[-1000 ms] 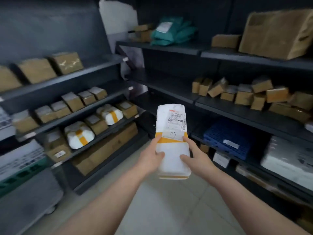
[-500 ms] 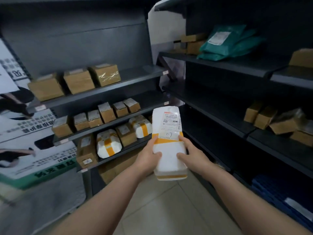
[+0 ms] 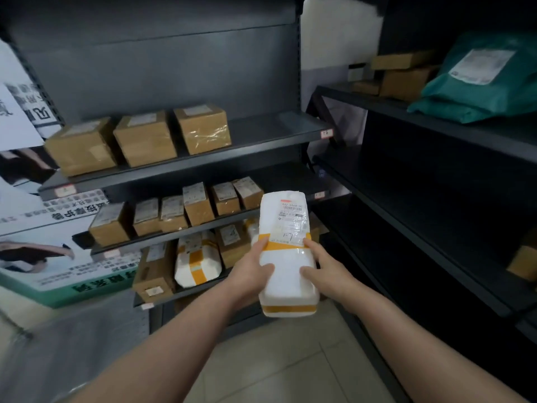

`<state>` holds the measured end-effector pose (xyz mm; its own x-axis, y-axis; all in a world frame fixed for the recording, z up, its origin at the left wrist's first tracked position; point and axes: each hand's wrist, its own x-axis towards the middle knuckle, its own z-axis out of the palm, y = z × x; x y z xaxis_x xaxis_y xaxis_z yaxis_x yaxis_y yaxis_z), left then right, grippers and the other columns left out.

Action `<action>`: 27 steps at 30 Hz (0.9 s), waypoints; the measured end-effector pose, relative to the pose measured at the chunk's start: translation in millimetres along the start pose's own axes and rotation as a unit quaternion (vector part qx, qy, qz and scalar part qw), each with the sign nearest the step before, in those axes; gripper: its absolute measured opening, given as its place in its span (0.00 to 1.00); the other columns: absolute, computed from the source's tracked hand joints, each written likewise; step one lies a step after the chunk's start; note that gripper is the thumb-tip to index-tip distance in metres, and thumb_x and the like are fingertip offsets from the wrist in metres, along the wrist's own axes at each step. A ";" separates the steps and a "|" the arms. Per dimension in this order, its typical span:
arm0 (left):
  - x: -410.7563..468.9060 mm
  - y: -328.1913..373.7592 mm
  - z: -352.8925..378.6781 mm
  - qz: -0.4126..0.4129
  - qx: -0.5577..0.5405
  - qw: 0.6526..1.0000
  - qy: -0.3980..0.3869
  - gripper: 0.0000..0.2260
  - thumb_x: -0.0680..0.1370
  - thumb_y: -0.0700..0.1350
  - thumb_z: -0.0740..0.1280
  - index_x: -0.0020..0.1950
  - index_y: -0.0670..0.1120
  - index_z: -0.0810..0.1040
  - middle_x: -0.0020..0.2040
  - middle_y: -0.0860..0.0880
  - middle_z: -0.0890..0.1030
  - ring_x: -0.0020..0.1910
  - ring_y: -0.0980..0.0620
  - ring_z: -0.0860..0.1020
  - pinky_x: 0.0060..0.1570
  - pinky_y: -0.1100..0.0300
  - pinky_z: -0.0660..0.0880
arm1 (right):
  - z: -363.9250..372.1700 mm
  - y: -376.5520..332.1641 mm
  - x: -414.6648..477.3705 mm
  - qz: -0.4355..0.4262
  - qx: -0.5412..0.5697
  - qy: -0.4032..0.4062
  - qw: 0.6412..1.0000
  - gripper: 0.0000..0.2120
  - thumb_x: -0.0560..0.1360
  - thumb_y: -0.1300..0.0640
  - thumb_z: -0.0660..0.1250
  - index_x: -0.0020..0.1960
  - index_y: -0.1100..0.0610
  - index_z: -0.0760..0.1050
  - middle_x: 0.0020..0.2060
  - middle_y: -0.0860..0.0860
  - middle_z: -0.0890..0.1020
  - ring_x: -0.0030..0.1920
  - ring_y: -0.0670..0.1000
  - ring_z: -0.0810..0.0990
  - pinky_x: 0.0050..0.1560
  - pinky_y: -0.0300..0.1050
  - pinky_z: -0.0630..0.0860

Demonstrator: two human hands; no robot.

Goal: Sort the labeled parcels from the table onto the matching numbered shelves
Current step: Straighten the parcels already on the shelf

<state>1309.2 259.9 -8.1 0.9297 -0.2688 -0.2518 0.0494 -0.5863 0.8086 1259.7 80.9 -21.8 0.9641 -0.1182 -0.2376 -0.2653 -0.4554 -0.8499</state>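
Matching step in hand: the white parcel sits just below centre frame, held in front of the shelves, its label with a handwritten number facing up. The left hand grips its left edge, the right hand its right edge, thumbs curled over the top, forearms stretched forward. Next, likely, checking that number against the shelf tags before placing it
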 end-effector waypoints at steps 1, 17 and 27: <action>15.7 1.9 -3.2 0.005 -0.004 1.000 -0.002 0.28 0.81 0.44 0.61 0.78 0.60 0.53 0.72 0.50 0.68 0.61 0.50 0.73 0.56 0.54 0.76 | -2.5 -2.6 15.2 -0.002 0.002 0.004 1.000 0.34 0.75 0.52 0.63 0.75 0.36 0.51 0.66 0.47 0.71 0.57 0.49 0.75 0.55 0.49 0.76; 236.4 25.4 -33.1 0.007 0.016 1.000 -0.006 0.30 0.81 0.46 0.60 0.77 0.65 0.50 0.69 0.49 0.70 0.55 0.50 0.75 0.54 0.52 0.77 | -27.8 -28.0 221.4 0.032 0.062 0.050 0.996 0.32 0.75 0.56 0.62 0.73 0.35 0.55 0.61 0.46 0.74 0.54 0.49 0.77 0.54 0.52 0.79; 333.0 57.8 -19.8 0.001 0.073 0.997 0.038 0.34 0.77 0.53 0.68 0.79 0.53 0.55 0.78 0.49 0.57 0.72 0.48 0.66 0.67 0.54 0.69 | -73.3 -16.4 351.0 -0.061 -0.028 0.038 0.997 0.21 0.79 0.55 0.63 0.71 0.45 0.67 0.73 0.50 0.63 0.70 0.50 0.66 0.62 0.39 0.66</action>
<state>1628.8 151.6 -34.7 0.9550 -0.2150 -0.2042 -0.0013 -0.6918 0.7221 1603.0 -17.7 -56.8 0.9876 -0.1239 -0.0962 -0.1471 -0.5188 -0.8421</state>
